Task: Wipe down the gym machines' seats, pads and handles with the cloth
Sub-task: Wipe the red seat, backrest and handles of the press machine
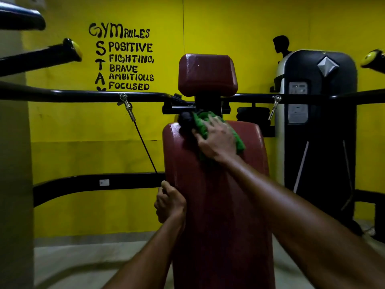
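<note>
The right hand [216,140] presses flat on the green cloth [200,124] (soft, light, better kept under the palm); the left hand [169,202] below grips the pad [220,205] edge

Single head-worn wide-angle view, forward and slightly downward, close on the maroon back pad [210,205], edges seemingly warped.

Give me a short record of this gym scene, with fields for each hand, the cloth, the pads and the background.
right hand: presses the green cloth against the top of the back pad
left hand: grips the back pad's left edge, lower down
green cloth: bunched, partly under the right hand
back pad: dark red, long, upright
head pad: dark red, above the back pad, untouched
background: yellow wall with painted gym rules lettering; black machine at right
</note>
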A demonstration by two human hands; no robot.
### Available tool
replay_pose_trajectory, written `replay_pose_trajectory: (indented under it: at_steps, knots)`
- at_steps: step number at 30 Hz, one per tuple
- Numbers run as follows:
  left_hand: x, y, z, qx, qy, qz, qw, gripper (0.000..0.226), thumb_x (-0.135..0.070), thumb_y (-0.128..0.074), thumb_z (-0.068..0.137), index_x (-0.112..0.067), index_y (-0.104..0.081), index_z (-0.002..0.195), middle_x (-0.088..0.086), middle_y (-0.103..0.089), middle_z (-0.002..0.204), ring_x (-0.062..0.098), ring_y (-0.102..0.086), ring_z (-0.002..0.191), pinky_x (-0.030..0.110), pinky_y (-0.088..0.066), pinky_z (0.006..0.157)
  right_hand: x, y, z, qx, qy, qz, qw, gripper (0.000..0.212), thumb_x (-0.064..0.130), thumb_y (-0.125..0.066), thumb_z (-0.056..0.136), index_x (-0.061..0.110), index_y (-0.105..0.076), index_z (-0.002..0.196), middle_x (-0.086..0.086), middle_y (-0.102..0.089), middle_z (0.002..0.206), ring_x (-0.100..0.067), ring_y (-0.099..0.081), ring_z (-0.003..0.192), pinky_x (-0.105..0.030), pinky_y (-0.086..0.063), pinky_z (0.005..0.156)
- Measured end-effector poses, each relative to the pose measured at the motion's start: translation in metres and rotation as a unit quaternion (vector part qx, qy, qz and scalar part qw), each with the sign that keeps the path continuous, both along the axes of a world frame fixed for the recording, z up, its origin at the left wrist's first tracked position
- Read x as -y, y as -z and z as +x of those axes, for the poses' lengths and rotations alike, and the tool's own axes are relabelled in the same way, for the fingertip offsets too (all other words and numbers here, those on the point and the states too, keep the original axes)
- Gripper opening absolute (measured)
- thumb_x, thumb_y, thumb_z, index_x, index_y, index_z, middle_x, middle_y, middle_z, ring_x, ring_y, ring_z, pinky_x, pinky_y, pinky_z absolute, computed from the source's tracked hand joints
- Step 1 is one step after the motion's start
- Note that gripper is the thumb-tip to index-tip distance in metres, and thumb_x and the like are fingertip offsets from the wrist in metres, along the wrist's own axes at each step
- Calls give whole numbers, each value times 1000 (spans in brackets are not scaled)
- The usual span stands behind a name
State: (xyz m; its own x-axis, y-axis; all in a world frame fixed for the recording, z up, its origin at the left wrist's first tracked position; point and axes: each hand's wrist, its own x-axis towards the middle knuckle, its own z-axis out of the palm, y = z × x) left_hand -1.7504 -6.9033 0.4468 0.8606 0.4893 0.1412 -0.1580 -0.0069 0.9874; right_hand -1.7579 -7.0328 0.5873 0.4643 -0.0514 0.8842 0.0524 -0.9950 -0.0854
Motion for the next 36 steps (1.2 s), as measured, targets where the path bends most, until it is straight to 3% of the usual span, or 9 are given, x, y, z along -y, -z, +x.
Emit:
replay_pose_trajectory:
  at_steps: [4, 7, 11, 14, 17, 24, 28, 30, 36]
  knots:
    - [-5, -2, 3, -23, 10, 53, 998, 55, -44, -23, 106, -10, -57, 132, 22, -56, 133, 41, -53, 121, 43, -41, 99, -21, 52, -12, 5, -98, -217, 971, 56, 55, -54, 97, 27, -54, 146, -2, -34, 165, -24, -29, 153, -44, -22, 125]
    - [-4, -3, 1, -18, 9, 20, 1000, 54, -45, -27, 105, -10, -57, 133, 23, -55, 134, 40, -48, 124, 43, -37, 102, 18, 67, -24, 15, -118, -263, 957, 52, 50, -57, 99, 24, -56, 144, -2, -34, 165, -22, -29, 153, -39, -21, 125]
    - [-2, -2, -8, 9, 12, -12, 1000, 57, -48, -28, 102, -10, -61, 129, 22, -56, 133, 40, -48, 123, 45, -36, 102, 74, 59, -33, 50, -19, -43, 998, 61, 31, -70, 84, 22, -58, 143, -9, -45, 157, -31, -43, 144, -47, -34, 119]
    - [-7, -6, -7, -19, 53, -49, 997, 67, -57, -23, 99, -10, -60, 129, 20, -58, 132, 39, -52, 119, 47, -41, 104, 73, 48, -34, 58, 58, 123, 989, 63, 45, -50, 89, 25, -51, 149, -11, -46, 156, -30, -35, 148, -47, -28, 121]
    - [-9, -10, -13, -36, 85, -71, 993, 71, -62, -22, 97, -10, -63, 124, 20, -60, 127, 38, -55, 113, 49, -44, 101, 31, 50, -32, 64, 73, 168, 981, 62, 46, -46, 93, 23, -47, 151, -12, -42, 159, -28, -26, 153, -47, -18, 123]
    - [-21, 3, 5, -25, 261, -82, 962, 66, -67, -24, 90, -21, -59, 124, 7, -63, 126, 30, -60, 113, 46, -50, 95, -38, 130, -41, 42, -64, -56, 996, 60, 35, -52, 80, 20, -60, 138, -9, -33, 165, -29, -25, 155, -51, -23, 123]
    - [-39, 7, -30, -30, 316, -124, 940, 37, -27, -26, 108, -14, -60, 103, -2, -70, 75, 12, -67, 66, 23, -53, 59, -27, 190, -57, 48, -83, -152, 984, 53, 37, -53, 96, 19, -56, 145, -6, -26, 168, -26, -19, 157, -50, -24, 123]
    - [-42, 10, -24, -6, 318, -148, 936, 47, -34, -27, 108, -6, -63, 118, 5, -72, 84, 20, -67, 74, 28, -53, 62, -2, 201, -60, 66, -73, -170, 980, 50, 31, -52, 98, 17, -55, 146, -7, -27, 167, -25, -23, 156, -51, -28, 122]
    - [-36, 18, -24, -30, 356, -130, 925, 54, -47, -21, 106, -17, -61, 128, 5, -63, 119, 26, -59, 110, 36, -45, 92, 4, 165, -61, 100, 40, 176, 978, 83, 21, -67, 85, 21, -32, 160, -8, -16, 170, -27, -14, 157, -53, -17, 126]
